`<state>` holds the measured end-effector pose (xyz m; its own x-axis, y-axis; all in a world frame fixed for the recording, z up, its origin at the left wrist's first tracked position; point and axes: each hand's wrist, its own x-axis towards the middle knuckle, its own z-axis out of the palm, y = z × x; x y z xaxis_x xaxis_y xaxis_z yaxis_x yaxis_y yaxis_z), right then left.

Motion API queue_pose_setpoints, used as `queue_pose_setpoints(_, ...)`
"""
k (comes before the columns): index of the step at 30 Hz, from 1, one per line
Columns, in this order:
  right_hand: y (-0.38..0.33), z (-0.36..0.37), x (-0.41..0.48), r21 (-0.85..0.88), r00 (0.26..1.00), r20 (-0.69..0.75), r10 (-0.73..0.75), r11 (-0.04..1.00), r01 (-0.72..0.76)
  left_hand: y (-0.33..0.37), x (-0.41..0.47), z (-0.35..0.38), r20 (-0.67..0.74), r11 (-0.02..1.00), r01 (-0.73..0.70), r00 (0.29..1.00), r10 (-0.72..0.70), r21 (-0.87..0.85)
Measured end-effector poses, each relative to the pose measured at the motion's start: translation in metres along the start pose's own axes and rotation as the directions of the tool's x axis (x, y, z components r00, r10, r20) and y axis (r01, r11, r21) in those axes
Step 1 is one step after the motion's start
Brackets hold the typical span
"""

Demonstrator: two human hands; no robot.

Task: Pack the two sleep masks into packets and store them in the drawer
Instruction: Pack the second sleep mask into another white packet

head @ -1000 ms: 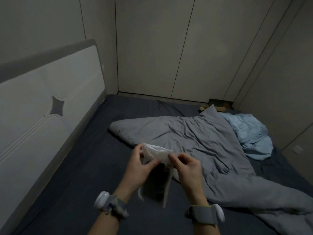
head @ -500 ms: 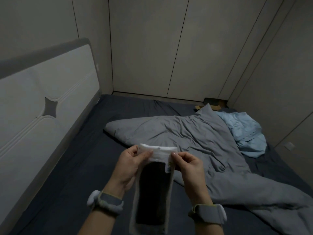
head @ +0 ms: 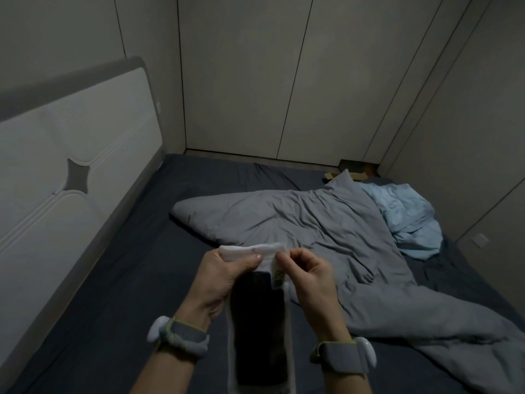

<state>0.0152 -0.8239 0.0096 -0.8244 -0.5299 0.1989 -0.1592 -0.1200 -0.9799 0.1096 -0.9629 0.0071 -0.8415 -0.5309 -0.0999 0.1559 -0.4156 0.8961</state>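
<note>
Packet (head: 260,334) now hangs unfolded with the dark sleep mask (head: 257,322) inside, both hands' fingers (head: 250,261) pinching its flap, so sealing's next.

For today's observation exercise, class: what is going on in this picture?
A person stands over a bed and holds a clear packet upright in both hands. The left hand and right hand pinch its white top edge. A dark sleep mask already sits inside. A grey duvet lies rumpled on the bed. No drawer or second mask is in view.
</note>
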Motion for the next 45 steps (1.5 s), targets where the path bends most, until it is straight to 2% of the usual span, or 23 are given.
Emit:
queue_pose_setpoints(4,-0.003,0.002,-0.001,0.01,0.996,0.083,0.035,0.999,-0.036,-0.002,0.001,0.007,-0.033,0.999,-0.042,0.999,0.042,0.011)
queue_pose_setpoints(12,-0.005,0.004,0.004,0.075,0.998,0.014,0.06,0.995,-0.061,-0.004,0.003,0.02,-0.107,0.995,-0.098,0.989,0.1,0.023)
queue_pose_setpoints(18,-0.003,-0.002,0.005,0.041,0.998,-0.053,0.042,0.998,-0.039,-0.002,0.002,0.018,-0.003,1.0,-0.017,1.0,0.017,-0.026)
queue_pose_setpoints(23,-0.013,0.001,0.002,0.185,0.988,0.066,0.138,0.972,-0.147,-0.001,0.0,0.02,-0.023,0.998,-0.062,0.998,0.062,0.018)
queue_pose_setpoints(25,-0.013,0.003,0.001,0.235,0.984,0.047,0.171,0.956,-0.177,-0.002,-0.001,0.022,-0.026,0.996,-0.073,0.997,0.074,0.042)
queue_pose_setpoints(31,-0.012,0.0,0.003,0.228,0.979,-0.006,0.202,0.954,-0.196,-0.005,0.003,0.019,-0.062,0.996,0.016,0.998,-0.022,-0.09)
queue_pose_setpoints(36,-0.016,0.0,0.0,0.274,0.974,-0.004,0.225,0.937,-0.216,-0.004,0.002,0.017,-0.096,0.998,-0.03,0.995,0.025,-0.056)
queue_pose_setpoints(39,-0.021,0.004,0.0,0.292,0.967,0.08,0.243,0.922,-0.256,-0.003,0.0,0.017,-0.101,0.997,-0.058,0.993,0.052,-0.054)
queue_pose_setpoints(41,-0.023,0.006,0.0,0.29,0.965,0.122,0.231,0.922,-0.258,-0.004,-0.001,0.017,-0.093,0.997,-0.059,0.994,0.054,-0.053)
queue_pose_setpoints(45,-0.024,0.008,-0.002,0.257,0.971,0.111,0.21,0.938,-0.232,-0.004,-0.002,0.013,-0.05,0.999,-0.047,0.998,0.047,-0.003)
